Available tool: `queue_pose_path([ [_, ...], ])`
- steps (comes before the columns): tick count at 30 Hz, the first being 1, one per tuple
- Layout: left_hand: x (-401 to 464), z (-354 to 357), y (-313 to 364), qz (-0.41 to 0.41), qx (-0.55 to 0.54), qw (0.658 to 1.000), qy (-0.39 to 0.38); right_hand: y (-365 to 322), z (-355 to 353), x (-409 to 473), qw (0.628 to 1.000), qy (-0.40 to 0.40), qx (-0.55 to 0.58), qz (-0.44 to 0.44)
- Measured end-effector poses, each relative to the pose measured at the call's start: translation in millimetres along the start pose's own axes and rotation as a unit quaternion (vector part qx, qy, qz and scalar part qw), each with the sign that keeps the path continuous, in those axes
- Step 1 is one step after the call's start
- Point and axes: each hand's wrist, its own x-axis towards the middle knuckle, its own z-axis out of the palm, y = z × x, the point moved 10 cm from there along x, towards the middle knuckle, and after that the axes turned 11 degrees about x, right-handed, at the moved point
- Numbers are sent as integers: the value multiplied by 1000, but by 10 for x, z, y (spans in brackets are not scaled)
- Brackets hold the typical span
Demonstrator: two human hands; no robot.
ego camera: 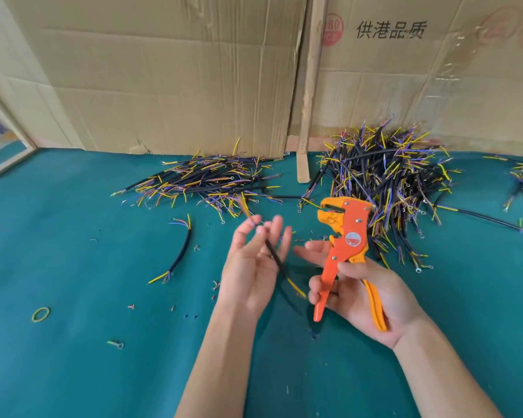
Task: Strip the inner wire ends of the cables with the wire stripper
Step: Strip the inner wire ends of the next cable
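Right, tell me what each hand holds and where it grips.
Left hand pinches a black cable near its far end. Right hand grips the orange wire stripper by its handles.

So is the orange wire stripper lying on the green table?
No, the right hand holds the orange wire stripper up above the green table.

The right-hand cardboard sheet (405, 70) bears black printed characters reading 供港品质. Left of them a faded red round stamp (332, 30) shows what looks like "360" above "PCS". The round label on the wire stripper (352, 239) is too small to read
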Motion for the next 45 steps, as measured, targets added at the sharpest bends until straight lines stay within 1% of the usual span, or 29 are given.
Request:
queue_pose_path([
  [3, 55, -187, 124, 49, -44, 997, 51, 106, 51, -17, 998, -27, -23, 47],
  [5, 72, -289, 159, 64, -52, 993, 84, 146, 82, -24, 996, -43, -38, 65],
  [7, 73, -331, 177, 78, -38, 990, 108, 151, 95, -26, 996, -50, -41, 68],
  [10, 62, -332, 189, 100, 55, 985, 130, 109, 59, -13, 998, -38, -29, 47],
  [13, 38, -302, 212, 114, 157, 973, 128, 47, -4, 14, 1000, -9, -12, 17],
  [17, 9, -276, 196, 116, 265, 949, 126, -4, -53, 30, 1000, 17, -2, -8],
  [22, -58, -250, 213, 131, 376, 904, 153, -43, -90, 35, 999, 32, -5, -24],
  [23, -86, -258, 242, 148, 407, 885, 168, -49, -97, 32, 999, 34, -6, -26],
  [24, -128, -251, 297, 179, 458, 851, 187, -53, -103, 31, 999, 35, -7, -27],
  [25, -183, -196, 363, 221, 520, 800, 199, -56, -106, 28, 999, 36, -7, -26],
  [26, -239, -82, 408, 265, 580, 745, 193, -55, -104, 27, 999, 36, -7, -25],
  [27, -282, 56, 409, 302, 631, 694, 170, -51, -100, 26, 999, 36, -7, -23],
  [28, -294, 173, 373, 326, 670, 653, 138, -45, -95, 26, 999, 37, -7, -22],
  [29, -277, 251, 319, 337, 696, 626, 105, -44, -91, 23, 999, 38, -6, -21],
  [30, -251, 299, 266, 337, 716, 607, 78, -44, -91, 23, 999, 39, -5, -22],
  [32, -204, 329, 187, 322, 741, 587, 48, -54, -97, 22, 999, 39, -1, -25],
  [34, -191, 318, 165, 309, 750, 583, 45, -56, -105, 23, 999, 44, 4, -26],
  [36, -207, 327, 184, 314, 744, 588, 50, -52, -106, 29, 999, 46, 5, -26],
  [37, -223, 329, 202, 321, 727, 605, 49, -50, -101, 30, 999, 45, 5, -26],
  [40, -230, 253, 259, 304, 643, 700, 58, -62, -97, 33, 998, 48, 4, -32],
  [41, -217, 220, 262, 291, 626, 721, 62, -68, -101, 32, 998, 51, 6, -35],
  [43, -184, 176, 237, 263, 614, 741, 65, -79, -106, 32, 998, 55, 12, -41],
  [45, -160, 159, 213, 246, 615, 746, 65, -77, -86, 33, 998, 52, 7, -41],
])
